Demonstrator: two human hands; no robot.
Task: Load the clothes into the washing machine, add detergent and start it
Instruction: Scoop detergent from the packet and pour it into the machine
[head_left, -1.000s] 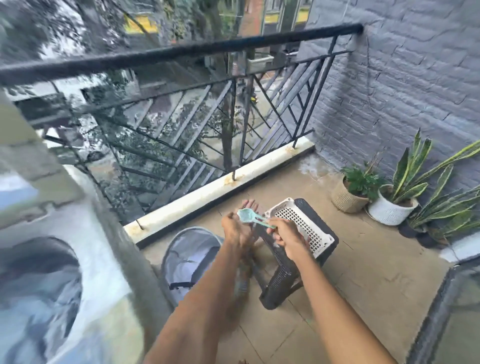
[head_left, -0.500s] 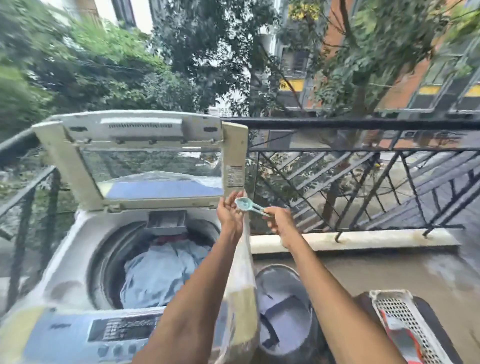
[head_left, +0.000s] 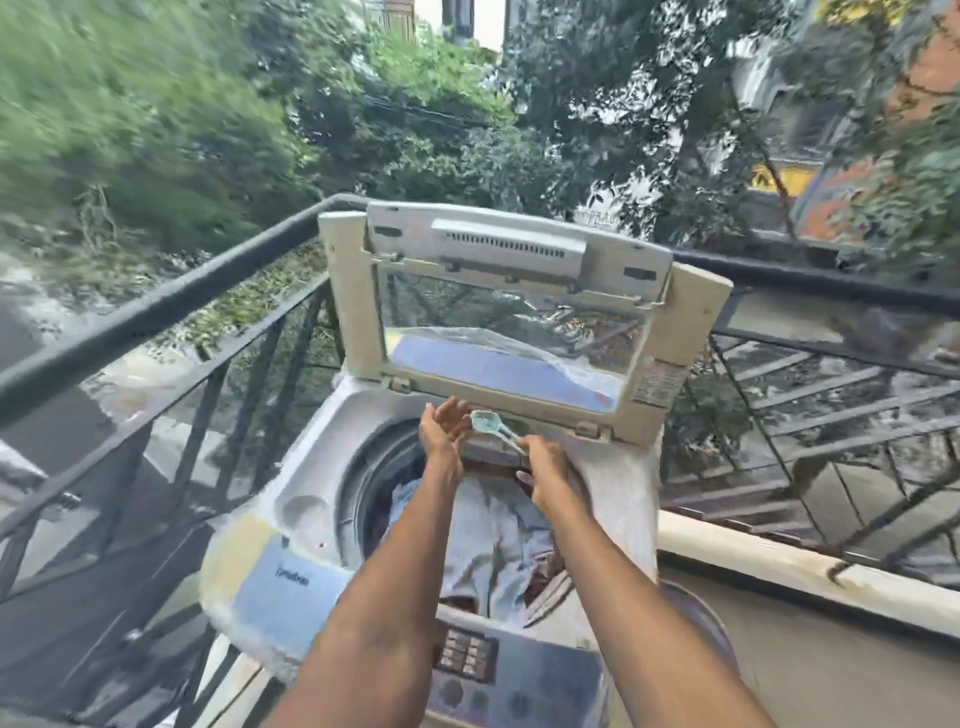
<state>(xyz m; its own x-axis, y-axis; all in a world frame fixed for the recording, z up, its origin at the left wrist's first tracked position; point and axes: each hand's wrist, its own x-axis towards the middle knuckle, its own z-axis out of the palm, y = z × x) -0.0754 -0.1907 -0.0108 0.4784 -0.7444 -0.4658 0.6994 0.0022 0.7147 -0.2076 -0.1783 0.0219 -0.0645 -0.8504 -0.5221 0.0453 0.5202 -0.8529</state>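
A top-loading washing machine (head_left: 306, 519) stands in front of me with its lid (head_left: 519, 312) raised upright. Pale blue clothes (head_left: 488, 540) fill the drum. My right hand (head_left: 545, 467) pinches the handle of a small teal detergent scoop (head_left: 488, 422) and holds it over the back of the drum, near the dispenser tray. My left hand (head_left: 441, 431) is cupped just beside and under the scoop's bowl, fingers relaxed, holding nothing. The control panel (head_left: 514, 670) lies at the machine's near edge, partly behind my forearms.
A black metal railing (head_left: 156, 312) encloses the balcony on the left and behind the machine. A pale concrete curb (head_left: 779, 566) runs along the right side under the railing. A round grey bin (head_left: 711, 618) peeks out to the right of the machine.
My view swung from the balcony floor and basket to the washer, now centred. Both hands carried the scoop from the machine's right side to over the back of the drum.
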